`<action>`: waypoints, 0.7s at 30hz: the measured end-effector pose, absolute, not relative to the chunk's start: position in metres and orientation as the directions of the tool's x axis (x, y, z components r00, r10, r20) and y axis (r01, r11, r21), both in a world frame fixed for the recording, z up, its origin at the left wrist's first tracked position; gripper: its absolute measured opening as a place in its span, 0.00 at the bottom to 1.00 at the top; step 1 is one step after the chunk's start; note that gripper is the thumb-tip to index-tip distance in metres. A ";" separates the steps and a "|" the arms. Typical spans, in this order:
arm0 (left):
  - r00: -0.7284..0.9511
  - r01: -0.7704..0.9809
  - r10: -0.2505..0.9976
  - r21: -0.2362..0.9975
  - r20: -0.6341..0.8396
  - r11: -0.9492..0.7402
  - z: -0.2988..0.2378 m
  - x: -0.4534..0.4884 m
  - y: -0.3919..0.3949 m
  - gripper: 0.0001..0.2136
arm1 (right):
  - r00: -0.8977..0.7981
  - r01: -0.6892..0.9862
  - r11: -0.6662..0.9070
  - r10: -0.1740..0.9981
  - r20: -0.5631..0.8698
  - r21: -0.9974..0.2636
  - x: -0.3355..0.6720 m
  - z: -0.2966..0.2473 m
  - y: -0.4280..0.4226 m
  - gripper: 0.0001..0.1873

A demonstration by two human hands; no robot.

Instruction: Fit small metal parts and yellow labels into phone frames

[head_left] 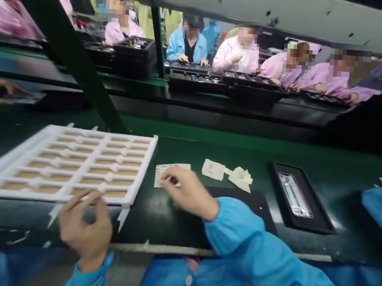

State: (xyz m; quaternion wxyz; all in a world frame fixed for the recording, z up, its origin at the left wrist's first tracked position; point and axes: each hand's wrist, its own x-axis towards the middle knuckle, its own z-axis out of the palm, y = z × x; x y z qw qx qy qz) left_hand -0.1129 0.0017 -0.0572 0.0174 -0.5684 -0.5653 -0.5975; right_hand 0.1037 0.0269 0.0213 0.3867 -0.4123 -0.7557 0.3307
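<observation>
Item: white rectangular paper label sheet (171, 174), long axis crosswise, lay under the right hand (188, 193), fingers half-closed on it; left hand (85, 228), pinched beside white plastic tray (112, 133), hold unclear.

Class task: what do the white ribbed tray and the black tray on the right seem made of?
The white ribbed tray looks like matte moulded foam or plastic: thick ribs, no shine. The black tray seems moulded plastic, dull with a slight sheen on its raised rim; rubber cannot be ruled out.
</observation>
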 end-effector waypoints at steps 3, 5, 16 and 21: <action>-0.048 0.681 0.653 0.503 0.756 -0.533 -0.039 -0.051 0.001 0.07 | -0.123 0.645 0.253 0.966 0.229 -0.721 0.191 -0.006 0.040 0.04; 0.190 0.613 0.699 0.473 0.689 -0.633 -0.032 -0.004 0.016 0.09 | -0.066 0.705 0.194 0.976 0.208 -0.683 0.230 -0.026 0.048 0.05; 0.524 0.597 0.773 0.494 0.357 -0.633 -0.091 0.089 0.073 0.15 | -0.019 0.814 0.107 0.987 0.158 -0.571 0.253 -0.076 0.062 0.07; 0.509 0.627 0.804 0.508 0.307 -0.591 -0.091 0.087 0.073 0.14 | -0.043 0.872 0.067 0.997 0.060 -0.485 0.254 -0.073 0.066 0.05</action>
